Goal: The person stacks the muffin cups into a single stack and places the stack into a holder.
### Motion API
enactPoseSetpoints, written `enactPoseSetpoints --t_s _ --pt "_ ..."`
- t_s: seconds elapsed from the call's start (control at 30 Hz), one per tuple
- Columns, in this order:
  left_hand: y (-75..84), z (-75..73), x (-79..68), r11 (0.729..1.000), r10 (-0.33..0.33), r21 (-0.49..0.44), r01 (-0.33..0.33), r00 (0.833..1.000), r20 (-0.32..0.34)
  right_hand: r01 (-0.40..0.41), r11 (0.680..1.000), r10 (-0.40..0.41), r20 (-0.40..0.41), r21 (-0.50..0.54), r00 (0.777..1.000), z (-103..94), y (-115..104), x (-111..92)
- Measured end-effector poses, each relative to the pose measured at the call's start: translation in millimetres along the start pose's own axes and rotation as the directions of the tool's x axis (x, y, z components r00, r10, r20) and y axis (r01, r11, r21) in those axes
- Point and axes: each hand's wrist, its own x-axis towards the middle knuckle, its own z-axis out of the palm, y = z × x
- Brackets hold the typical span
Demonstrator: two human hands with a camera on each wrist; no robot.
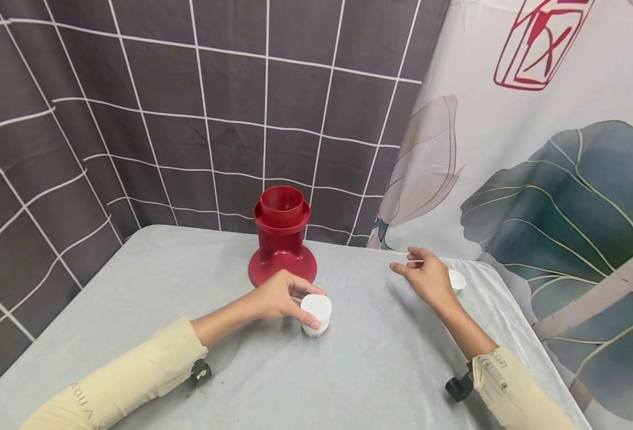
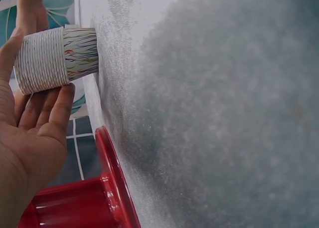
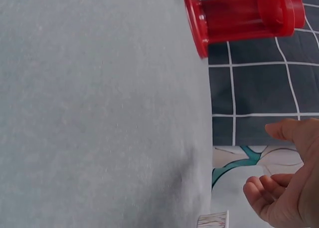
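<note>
A stack of white paper cups (image 1: pixel 317 312) sits a little left of the middle of the tabletop (image 1: pixel 370 358), well in from the far edge. The rims bunch together as a ribbed band at the top, and the narrower part below carries thin coloured streaks. The person's left hand (image 1: pixel 279 295) is clamped on this stack, the thumb on the near side and the fingers around the far side. Just behind that hand, toward the far edge, a glossy red stand (image 1: pixel 281 242) rises upright from a wide round foot to a ringed open top. Well apart from the left, the right hand (image 1: pixel 426 275) hangs near the far right corner, its fingers apart and lightly bent. Beside it, partly hidden by that hand, is a single white cup (image 1: pixel 458 280). Both arms wear cream sleeves (image 1: pixel 123 373), with a small black device (image 1: pixel 200 371) at each cuff. Past the far edge hangs a dark grey curtain (image 1: pixel 236 143) with white grid lines; to the right hangs a pale leaf-patterned curtain (image 1: pixel 569 197).
</note>
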Motion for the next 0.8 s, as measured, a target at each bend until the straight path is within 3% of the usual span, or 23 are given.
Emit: enactPoseSetpoints --t_s 0.3,0.8 --pt "1.4 -0.2 -1.0 1.000 0.001 -0.004 -0.001 1.000 -0.001 -0.029 0.999 0.028 -0.020 -0.036 0.999 -5.4 10 4" --pt "0.8 -0.4 -1.3 1.000 0.009 -0.003 -0.009 1.000 0.003 -0.105 0.990 0.109 0.044 -0.092 0.993 -12.0 21 6"
